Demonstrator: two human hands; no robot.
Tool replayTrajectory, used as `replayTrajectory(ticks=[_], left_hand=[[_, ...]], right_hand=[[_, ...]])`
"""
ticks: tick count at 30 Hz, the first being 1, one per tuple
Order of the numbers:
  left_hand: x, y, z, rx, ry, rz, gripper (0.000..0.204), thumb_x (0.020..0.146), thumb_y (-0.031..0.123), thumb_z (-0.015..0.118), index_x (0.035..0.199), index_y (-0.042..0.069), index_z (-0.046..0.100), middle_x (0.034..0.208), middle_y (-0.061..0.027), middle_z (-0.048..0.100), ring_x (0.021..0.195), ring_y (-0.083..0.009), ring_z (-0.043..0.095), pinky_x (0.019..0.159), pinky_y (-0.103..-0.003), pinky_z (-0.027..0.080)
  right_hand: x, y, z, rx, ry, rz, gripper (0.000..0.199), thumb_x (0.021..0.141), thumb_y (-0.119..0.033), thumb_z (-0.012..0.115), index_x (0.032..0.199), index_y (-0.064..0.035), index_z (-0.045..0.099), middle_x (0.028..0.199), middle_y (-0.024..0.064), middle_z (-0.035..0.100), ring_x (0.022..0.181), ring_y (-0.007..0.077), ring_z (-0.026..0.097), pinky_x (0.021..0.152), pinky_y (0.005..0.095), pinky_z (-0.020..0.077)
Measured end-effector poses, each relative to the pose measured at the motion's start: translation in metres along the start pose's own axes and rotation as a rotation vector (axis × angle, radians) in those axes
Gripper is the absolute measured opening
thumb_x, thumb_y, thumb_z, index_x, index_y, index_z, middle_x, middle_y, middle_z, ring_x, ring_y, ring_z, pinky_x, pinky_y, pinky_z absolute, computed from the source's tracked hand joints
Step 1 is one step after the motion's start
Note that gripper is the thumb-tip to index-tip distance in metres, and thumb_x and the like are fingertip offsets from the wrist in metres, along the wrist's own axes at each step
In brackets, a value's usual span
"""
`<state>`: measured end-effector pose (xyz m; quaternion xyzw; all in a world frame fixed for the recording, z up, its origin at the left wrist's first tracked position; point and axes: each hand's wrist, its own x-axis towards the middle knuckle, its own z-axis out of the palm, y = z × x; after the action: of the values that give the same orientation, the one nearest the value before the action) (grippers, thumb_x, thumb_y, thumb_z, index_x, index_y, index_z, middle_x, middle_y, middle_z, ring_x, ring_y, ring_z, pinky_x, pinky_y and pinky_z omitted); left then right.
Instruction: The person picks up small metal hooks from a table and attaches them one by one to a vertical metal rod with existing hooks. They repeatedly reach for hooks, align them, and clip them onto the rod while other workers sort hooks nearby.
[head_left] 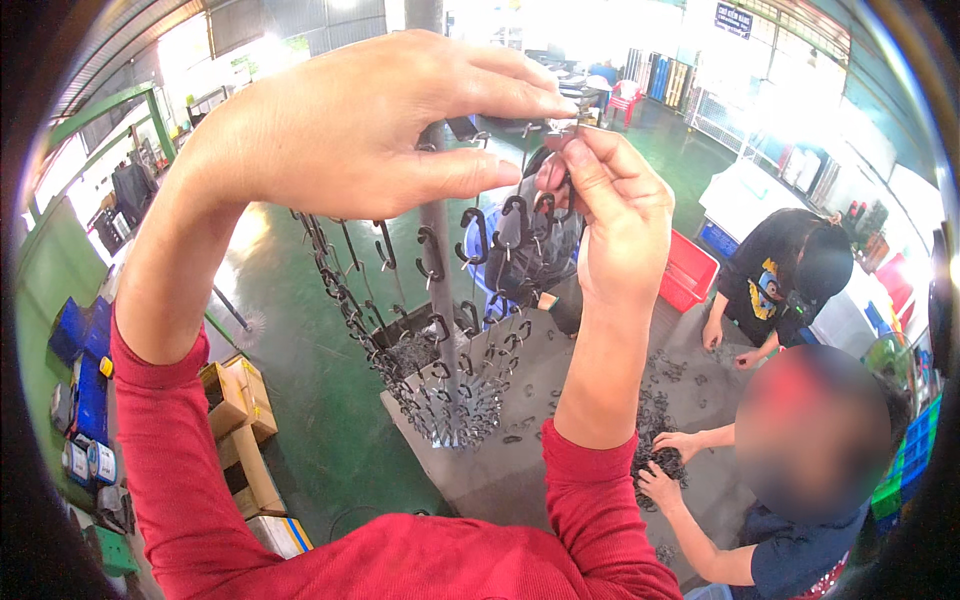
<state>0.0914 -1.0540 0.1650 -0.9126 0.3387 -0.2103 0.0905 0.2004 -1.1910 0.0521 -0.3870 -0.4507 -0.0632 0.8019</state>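
Observation:
My left hand (340, 130) reaches across the top of a hanging rack, its fingers stretched and its thumb apart from them. My right hand (625, 215) is closed in a pinch near my left fingertips, and what it pinches is too small and hidden to make out. Below both hands hang strings of black hook-shaped parts (430, 253), arranged in rings around a grey upright pole (438, 225). The lower rings of hooks (450, 405) crowd together near the table. Part of the rack's top is hidden behind my hands.
A grey table (520, 465) carries loose black parts (655, 425). Two people work at its right side: one in a black shirt (765, 265), one in a dark blue shirt (810, 540). A red crate (688, 272) stands beyond; cardboard boxes (250, 470) sit lower left.

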Motion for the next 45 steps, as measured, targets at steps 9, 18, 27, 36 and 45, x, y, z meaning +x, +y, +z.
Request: replayTrajectory(ticks=[9, 18, 27, 36, 45], left_hand=[[-0.002, 0.011, 0.000, 0.055, 0.010, -0.113, 0.047, 0.075, 0.018, 0.054, 0.120, 0.005, 0.046, 0.120, -0.0172, 0.047, 0.111, -0.0320, 0.045, 0.092, -0.037, 0.036], [-0.006, 0.018, 0.001, 0.024, 0.132, -0.073, 0.050, 0.068, 0.006, 0.060, 0.116, 0.004, 0.047, 0.117, -0.0160, 0.048, 0.109, -0.0307, 0.046, 0.094, -0.036, 0.035], [0.004, 0.024, 0.000, -0.142, 0.066, -0.098, 0.042, 0.067, 0.008, 0.064, 0.107, 0.002, 0.053, 0.106, -0.0137, 0.056, 0.103, -0.0299, 0.050, 0.089, -0.036, 0.039], [-0.005, 0.022, -0.004, -0.024, 0.002, -0.002, 0.046, 0.072, 0.016, 0.058, 0.113, -0.002, 0.050, 0.113, -0.0186, 0.052, 0.109, -0.0334, 0.047, 0.091, -0.038, 0.037], [-0.003, 0.023, -0.001, 0.004, 0.060, 0.065, 0.041, 0.073, 0.014, 0.056, 0.111, -0.002, 0.051, 0.110, -0.0200, 0.053, 0.106, -0.0336, 0.049, 0.088, -0.037, 0.039]], right_hand=[[-0.012, -0.020, -0.049, -0.387, 0.332, -0.079, 0.015, 0.083, -0.006, 0.052, 0.089, 0.0036, 0.060, 0.068, 0.0067, 0.058, 0.059, 0.0113, 0.057, 0.054, 0.0219, 0.0458], [-0.028, -0.016, -0.071, -1.408, 0.271, -0.125, 0.020, 0.078, -0.005, 0.057, 0.097, -0.0003, 0.060, 0.087, 0.0147, 0.062, 0.077, 0.0209, 0.060, 0.072, 0.0283, 0.0460], [-0.014, -0.017, 0.002, -0.088, -0.069, 0.135, 0.018, 0.084, -0.007, 0.053, 0.096, 0.0051, 0.058, 0.080, 0.0095, 0.062, 0.070, 0.0122, 0.058, 0.065, 0.0248, 0.0496], [-0.016, -0.008, 0.003, 0.069, -0.039, 0.096, 0.016, 0.084, -0.008, 0.053, 0.091, 0.0051, 0.059, 0.068, 0.0065, 0.058, 0.057, 0.0115, 0.055, 0.055, 0.0240, 0.0488], [-0.020, -0.008, 0.004, 0.064, 0.046, -0.024, 0.014, 0.083, -0.006, 0.053, 0.087, 0.0059, 0.059, 0.063, 0.0067, 0.056, 0.051, 0.0120, 0.051, 0.048, 0.0216, 0.0419]])
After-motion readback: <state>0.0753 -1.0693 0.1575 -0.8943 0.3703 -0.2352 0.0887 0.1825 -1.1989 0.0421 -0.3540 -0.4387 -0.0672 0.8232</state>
